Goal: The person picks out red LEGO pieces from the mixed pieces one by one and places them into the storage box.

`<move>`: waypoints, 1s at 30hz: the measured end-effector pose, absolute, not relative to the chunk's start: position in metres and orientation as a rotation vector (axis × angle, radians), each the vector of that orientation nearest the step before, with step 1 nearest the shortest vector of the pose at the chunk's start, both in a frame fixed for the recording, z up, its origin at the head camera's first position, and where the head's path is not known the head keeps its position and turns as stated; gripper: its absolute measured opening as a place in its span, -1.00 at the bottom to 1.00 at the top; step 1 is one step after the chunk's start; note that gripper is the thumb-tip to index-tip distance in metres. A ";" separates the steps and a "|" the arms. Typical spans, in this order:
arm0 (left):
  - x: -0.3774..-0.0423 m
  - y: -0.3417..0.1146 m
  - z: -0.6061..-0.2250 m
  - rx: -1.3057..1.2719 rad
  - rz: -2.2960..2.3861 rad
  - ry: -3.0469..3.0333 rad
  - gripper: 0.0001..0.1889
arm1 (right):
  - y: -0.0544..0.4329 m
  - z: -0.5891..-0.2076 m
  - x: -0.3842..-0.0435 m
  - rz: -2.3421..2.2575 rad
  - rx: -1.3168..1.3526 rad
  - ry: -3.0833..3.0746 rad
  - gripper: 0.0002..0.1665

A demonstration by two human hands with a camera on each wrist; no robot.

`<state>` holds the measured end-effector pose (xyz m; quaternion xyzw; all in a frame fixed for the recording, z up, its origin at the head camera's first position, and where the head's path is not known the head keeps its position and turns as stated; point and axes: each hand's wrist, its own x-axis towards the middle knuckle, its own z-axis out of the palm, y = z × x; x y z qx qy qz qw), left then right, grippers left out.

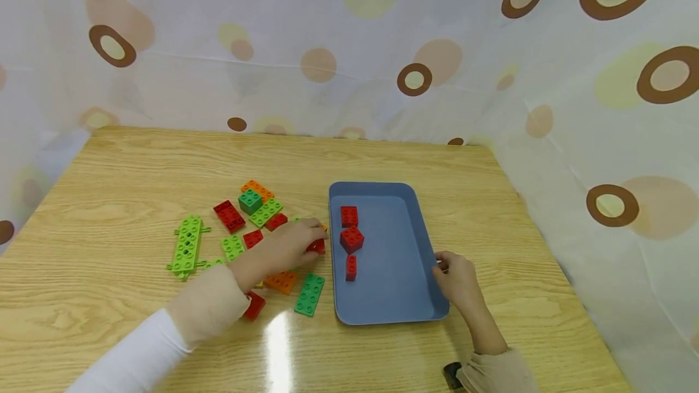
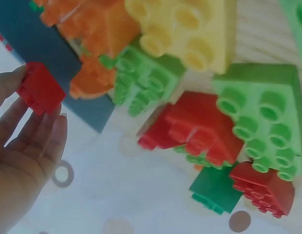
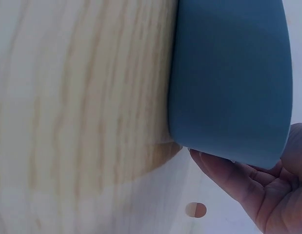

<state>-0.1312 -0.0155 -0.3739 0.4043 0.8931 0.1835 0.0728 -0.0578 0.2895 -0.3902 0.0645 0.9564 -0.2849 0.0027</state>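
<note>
My left hand pinches a red toy brick between thumb and fingertips, just left of the blue-grey tray. In the left wrist view the brick shows whole, and the palm faces the camera. Inside the tray, along its left side, sit a square red brick, another red brick and a narrow red brick. At the tray's right wall, my right hand holds the rim, with fingers along the outside in the right wrist view. The left forearm hides some loose bricks.
Left of the tray lie several loose bricks: a dark green plate, an orange brick, a light green brick and a dark red one. A light green wheel base lies farthest left. Patterned cloth hangs behind the table.
</note>
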 end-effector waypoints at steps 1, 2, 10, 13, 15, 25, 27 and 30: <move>-0.131 -0.015 -0.372 1.218 0.564 2.684 -0.66 | 0.290 -0.390 -0.058 -0.895 0.202 3.003 -0.67; -0.130 -0.014 -0.370 1.233 0.575 2.683 -0.66 | 0.290 -0.391 -0.058 -0.897 0.200 3.006 -0.67; -0.113 0.000 -0.359 1.447 0.623 2.623 -0.70 | 0.289 -0.390 -0.058 -0.903 0.203 3.005 -0.68; -0.105 0.007 -0.357 1.483 0.607 2.593 -0.71 | 0.289 -0.390 -0.058 -0.904 0.202 3.005 -0.68; -0.101 0.012 -0.357 1.506 0.594 2.574 -0.71 | 0.289 -0.390 -0.058 -0.904 0.200 3.005 -0.68; -0.088 0.029 -0.370 1.605 0.495 2.497 -0.73 | 0.290 -0.392 -0.058 -0.927 0.223 2.985 -0.67; -0.086 0.031 -0.374 1.609 0.469 2.485 -0.73 | 0.291 -0.392 -0.058 -0.928 0.228 2.983 -0.67; -0.082 0.034 -0.379 1.603 0.445 2.474 -0.73 | 0.292 -0.394 -0.058 -0.927 0.231 2.983 -0.66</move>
